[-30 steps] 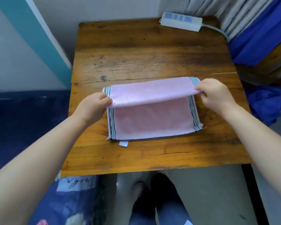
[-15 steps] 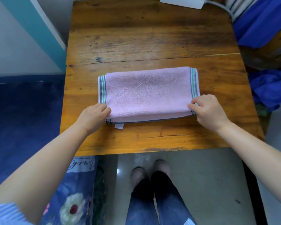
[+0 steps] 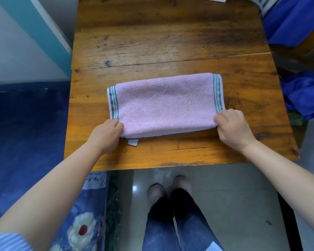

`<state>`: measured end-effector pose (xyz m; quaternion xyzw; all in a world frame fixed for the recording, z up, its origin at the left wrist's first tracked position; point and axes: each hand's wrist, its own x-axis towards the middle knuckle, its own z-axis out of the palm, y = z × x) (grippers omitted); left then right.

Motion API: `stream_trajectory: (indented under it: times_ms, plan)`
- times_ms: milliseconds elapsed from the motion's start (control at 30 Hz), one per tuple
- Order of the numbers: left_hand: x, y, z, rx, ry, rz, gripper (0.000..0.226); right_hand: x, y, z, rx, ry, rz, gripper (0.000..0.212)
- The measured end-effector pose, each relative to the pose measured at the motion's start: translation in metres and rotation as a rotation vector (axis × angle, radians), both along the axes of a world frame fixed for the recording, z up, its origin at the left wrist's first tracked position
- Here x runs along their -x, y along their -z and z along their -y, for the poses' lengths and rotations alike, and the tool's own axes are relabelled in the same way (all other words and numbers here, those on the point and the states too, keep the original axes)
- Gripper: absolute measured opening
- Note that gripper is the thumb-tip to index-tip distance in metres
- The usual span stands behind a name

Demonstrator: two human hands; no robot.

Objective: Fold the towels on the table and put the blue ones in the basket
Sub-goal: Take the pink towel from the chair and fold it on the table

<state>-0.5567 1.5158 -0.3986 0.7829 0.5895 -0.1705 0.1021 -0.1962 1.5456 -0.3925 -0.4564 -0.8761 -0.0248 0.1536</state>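
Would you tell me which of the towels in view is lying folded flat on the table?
The pink towel with striped ends; the blue towels lie crumpled off the table's right side.

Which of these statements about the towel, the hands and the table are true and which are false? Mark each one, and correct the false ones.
1. The towel on the table is pink. True.
2. Only one hand touches the towel. False: the left hand pinches its near left corner and the right hand its near right corner.
3. The towel lies folded, with a white label sticking out at its near edge. True.
4. The towel has plain ends. False: both short ends carry green and dark stripes.
5. Blue cloth lies on the table beside the towel. False: it lies off the table, past its right edge.
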Motion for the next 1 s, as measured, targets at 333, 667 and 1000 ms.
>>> stream_trajectory:
  times_ms: [333,667,1000]
  plan:
    - [-0.017,-0.006,0.010,0.009,-0.172,-0.059,0.021,0.004,0.012,0.001,0.069,0.027,0.112,0.011]
    - [-0.047,-0.006,0.022,-0.091,-0.352,-0.062,0.018,0.015,0.003,0.004,0.001,0.067,0.235,0.013]
    - [-0.050,0.001,0.035,-0.005,-0.434,0.001,0.031,0.095,0.000,0.013,0.077,-0.050,0.110,0.031]
